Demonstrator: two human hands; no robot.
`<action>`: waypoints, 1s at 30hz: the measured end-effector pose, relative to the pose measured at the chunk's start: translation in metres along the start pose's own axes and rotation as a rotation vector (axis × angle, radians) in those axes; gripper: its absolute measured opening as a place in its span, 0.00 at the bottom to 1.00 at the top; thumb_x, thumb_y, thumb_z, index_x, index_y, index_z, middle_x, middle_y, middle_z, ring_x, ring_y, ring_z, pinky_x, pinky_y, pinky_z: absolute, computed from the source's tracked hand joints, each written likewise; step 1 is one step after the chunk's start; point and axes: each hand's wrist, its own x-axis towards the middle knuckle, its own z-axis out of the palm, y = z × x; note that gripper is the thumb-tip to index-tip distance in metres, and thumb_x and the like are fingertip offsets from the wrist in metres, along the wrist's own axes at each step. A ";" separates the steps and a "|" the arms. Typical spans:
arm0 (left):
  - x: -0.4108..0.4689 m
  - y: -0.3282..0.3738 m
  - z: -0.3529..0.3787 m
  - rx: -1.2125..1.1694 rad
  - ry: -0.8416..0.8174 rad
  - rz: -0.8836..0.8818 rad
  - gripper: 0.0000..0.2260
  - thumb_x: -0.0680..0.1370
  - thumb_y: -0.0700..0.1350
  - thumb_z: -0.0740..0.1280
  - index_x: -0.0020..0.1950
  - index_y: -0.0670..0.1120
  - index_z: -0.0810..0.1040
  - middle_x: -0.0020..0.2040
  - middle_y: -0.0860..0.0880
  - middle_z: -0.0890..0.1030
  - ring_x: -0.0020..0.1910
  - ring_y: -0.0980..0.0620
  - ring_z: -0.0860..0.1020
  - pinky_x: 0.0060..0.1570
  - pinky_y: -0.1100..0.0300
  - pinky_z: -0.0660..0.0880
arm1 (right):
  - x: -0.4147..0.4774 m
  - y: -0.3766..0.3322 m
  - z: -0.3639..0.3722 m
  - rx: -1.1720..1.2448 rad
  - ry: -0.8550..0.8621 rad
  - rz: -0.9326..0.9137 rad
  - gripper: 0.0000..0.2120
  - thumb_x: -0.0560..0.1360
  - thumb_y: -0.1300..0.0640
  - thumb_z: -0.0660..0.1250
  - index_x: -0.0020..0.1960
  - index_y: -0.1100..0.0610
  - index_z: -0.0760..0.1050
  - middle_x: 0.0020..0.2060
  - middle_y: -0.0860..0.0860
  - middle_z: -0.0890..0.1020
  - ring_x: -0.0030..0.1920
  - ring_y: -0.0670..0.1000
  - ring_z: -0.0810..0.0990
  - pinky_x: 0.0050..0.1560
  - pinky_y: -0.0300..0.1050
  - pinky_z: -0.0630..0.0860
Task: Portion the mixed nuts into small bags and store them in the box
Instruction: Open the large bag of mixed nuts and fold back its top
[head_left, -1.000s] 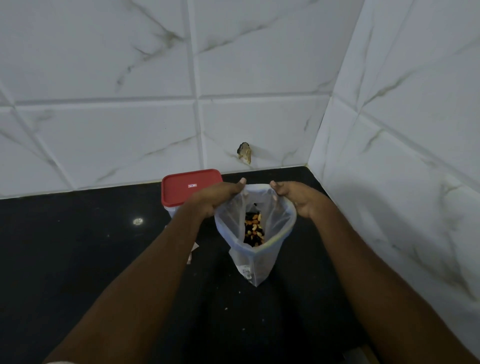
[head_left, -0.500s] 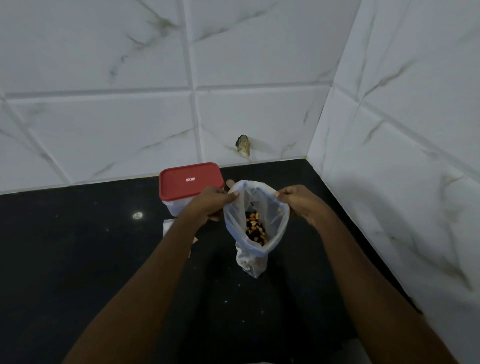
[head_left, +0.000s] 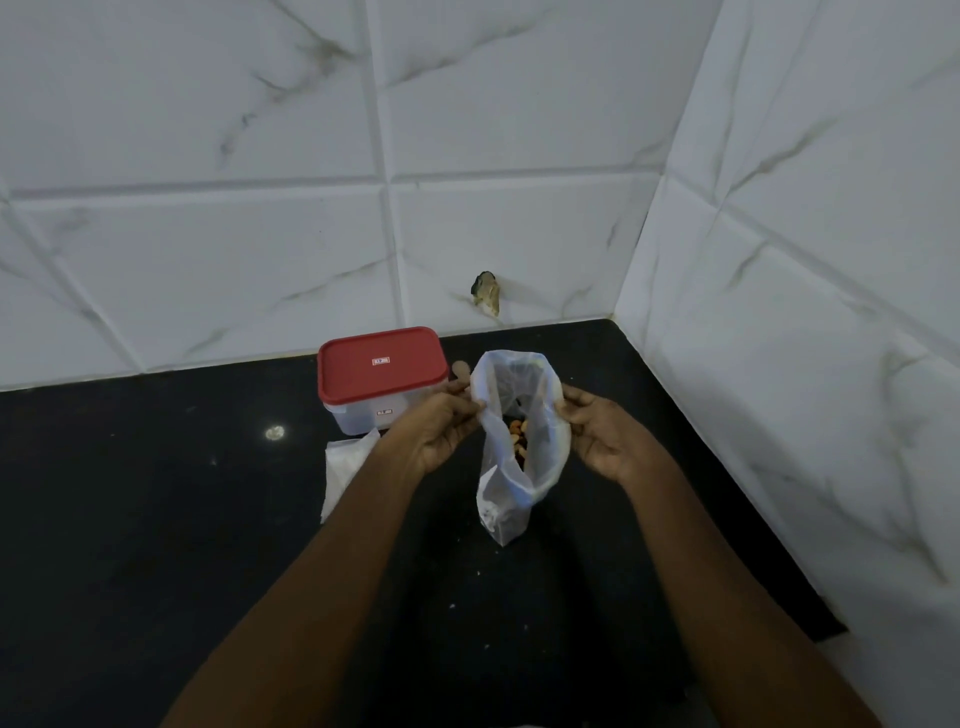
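Translucent thin plastic, crinkled: one supply bag (head_left: 501, 499), mouth spread wide, upright over the middle of the counter; whether its bottom corner touches down I cannot tell.

Contents: mixed nuts (head_left: 518, 441), orange, tan and dark, a small heap low inside.

Flat clear small bags (head_left: 345, 467): lying left of my forearm, apparently unfilled.

Clear rectangular plastic box with a red lid (head_left: 358, 415): lid on, just behind my left hand; contents not readable.

Progress, my judgement: barely begun. No portion bagged, nothing visibly stored; scooping, sealing and boxing all remain.

Left hand (head_left: 441, 428): thumb and curled fingers pinch the supply bag's left rim.

Right hand (head_left: 602, 439): pinches the right rim likewise, palm turned inward. Both forearms reach forward, converging on the bag.

Black speckled stone countertop (head_left: 156, 519): under everything, set in a corner of white marbled wall tiles (head_left: 208, 260).
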 end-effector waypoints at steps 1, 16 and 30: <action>-0.002 0.000 -0.002 0.084 0.011 -0.001 0.16 0.77 0.33 0.65 0.65 0.41 0.75 0.58 0.40 0.80 0.56 0.44 0.79 0.53 0.52 0.79 | -0.003 0.000 -0.003 -0.076 0.029 -0.013 0.12 0.80 0.66 0.63 0.62 0.60 0.76 0.54 0.58 0.83 0.52 0.54 0.83 0.49 0.46 0.82; -0.003 0.004 0.013 -0.171 0.057 -0.059 0.13 0.80 0.33 0.62 0.64 0.35 0.73 0.49 0.39 0.80 0.47 0.46 0.80 0.47 0.53 0.78 | -0.009 0.016 0.012 0.532 -0.034 0.099 0.09 0.81 0.66 0.59 0.57 0.62 0.77 0.46 0.60 0.85 0.44 0.55 0.86 0.46 0.50 0.84; -0.009 0.000 0.000 0.674 -0.023 -0.014 0.14 0.76 0.48 0.70 0.57 0.41 0.78 0.49 0.43 0.83 0.44 0.50 0.81 0.41 0.59 0.79 | -0.014 0.015 0.009 -0.033 0.043 0.024 0.14 0.78 0.61 0.68 0.62 0.60 0.75 0.54 0.59 0.83 0.52 0.55 0.84 0.50 0.48 0.82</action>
